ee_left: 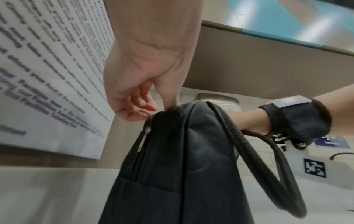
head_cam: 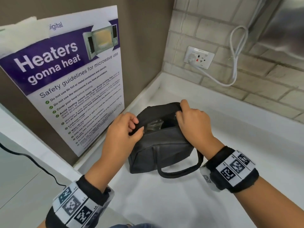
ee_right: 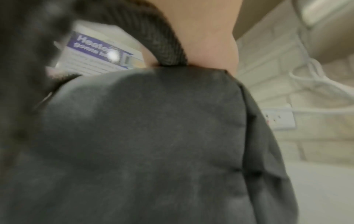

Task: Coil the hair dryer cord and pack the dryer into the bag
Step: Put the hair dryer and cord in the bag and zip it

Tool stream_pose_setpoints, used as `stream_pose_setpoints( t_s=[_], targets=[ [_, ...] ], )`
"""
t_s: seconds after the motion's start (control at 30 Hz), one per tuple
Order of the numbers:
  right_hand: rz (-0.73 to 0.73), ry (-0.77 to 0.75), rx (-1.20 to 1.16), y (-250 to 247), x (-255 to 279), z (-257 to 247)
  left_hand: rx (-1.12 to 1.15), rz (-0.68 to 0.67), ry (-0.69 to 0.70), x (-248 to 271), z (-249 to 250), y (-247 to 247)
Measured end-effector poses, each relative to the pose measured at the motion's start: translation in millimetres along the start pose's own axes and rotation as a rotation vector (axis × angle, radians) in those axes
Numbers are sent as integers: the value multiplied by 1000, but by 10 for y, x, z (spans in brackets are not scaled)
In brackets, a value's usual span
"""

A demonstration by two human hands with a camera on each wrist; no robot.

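Head view: bag (head_cam: 162, 145) upright on white surface (head_cam: 230, 186), mouth open, dryer (head_cam: 153, 125) inside. Left hand (head_cam: 121, 129) pinches near rim; right hand (head_cam: 194, 119) grips far rim.

Left wrist: zip pull (ee_left: 143, 141) hangs free.

Right wrist: blurred fabric.

Judged step: closing; next, draw zip.

— What did you have on your arms?

— My forearms were bare. My left hand (head_cam: 122, 129) and right hand (head_cam: 193, 124) wore nothing, no gloves, no rings I could see.

— And at the wrists?

— A black padded band (head_cam: 230, 170) wrapped each one. Each carried white plates printed with square black-and-white markers (head_cam: 236, 166). A white plastic bracket (ee_left: 298, 154) hung under the right band, fixed with small screws, bearing another marker.
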State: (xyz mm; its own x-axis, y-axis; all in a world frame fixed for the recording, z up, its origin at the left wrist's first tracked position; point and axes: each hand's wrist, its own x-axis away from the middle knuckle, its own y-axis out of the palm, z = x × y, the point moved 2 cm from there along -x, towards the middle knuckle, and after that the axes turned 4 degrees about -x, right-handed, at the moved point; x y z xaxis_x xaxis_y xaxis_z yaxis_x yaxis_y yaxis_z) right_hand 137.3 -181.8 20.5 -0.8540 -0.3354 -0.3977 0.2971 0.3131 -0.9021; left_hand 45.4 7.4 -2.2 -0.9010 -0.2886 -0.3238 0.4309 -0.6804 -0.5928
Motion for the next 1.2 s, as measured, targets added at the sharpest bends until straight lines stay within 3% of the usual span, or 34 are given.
stream_pose_setpoints(
  t_s=[0.07,0.17,0.23,0.5,0.6,0.67,0.8,0.93,1.1,1.2],
  targets=[
    [-7,21,-5,48,30,76,-94,-60,-109,6,-94,1],
    [-19,25,-29,54,17,112,-290,-304,-313,5,-188,41],
    [-32,31,-52,64,13,118,-325,-404,-359,-7,-233,64],
    [-141,64,-361,-56,51,0,-62,-561,-459,-103,-298,83],
    [-245,-46,-421,-112,173,-232,44,-607,-523,-89,-298,75],
    [-205,-148,-452,-140,255,-357,98,-666,-542,-81,-302,72],
    [49,-259,-478,-151,340,-461,217,-749,-529,-71,-336,22],
    [84,-360,-335,-96,339,-462,196,-777,-457,-58,-337,-84],
    [98,-499,-282,-123,396,-599,222,-620,-326,-111,-111,-153],
    [60,-491,-300,-98,399,-662,165,-570,-208,-89,58,-156]
  ],
)
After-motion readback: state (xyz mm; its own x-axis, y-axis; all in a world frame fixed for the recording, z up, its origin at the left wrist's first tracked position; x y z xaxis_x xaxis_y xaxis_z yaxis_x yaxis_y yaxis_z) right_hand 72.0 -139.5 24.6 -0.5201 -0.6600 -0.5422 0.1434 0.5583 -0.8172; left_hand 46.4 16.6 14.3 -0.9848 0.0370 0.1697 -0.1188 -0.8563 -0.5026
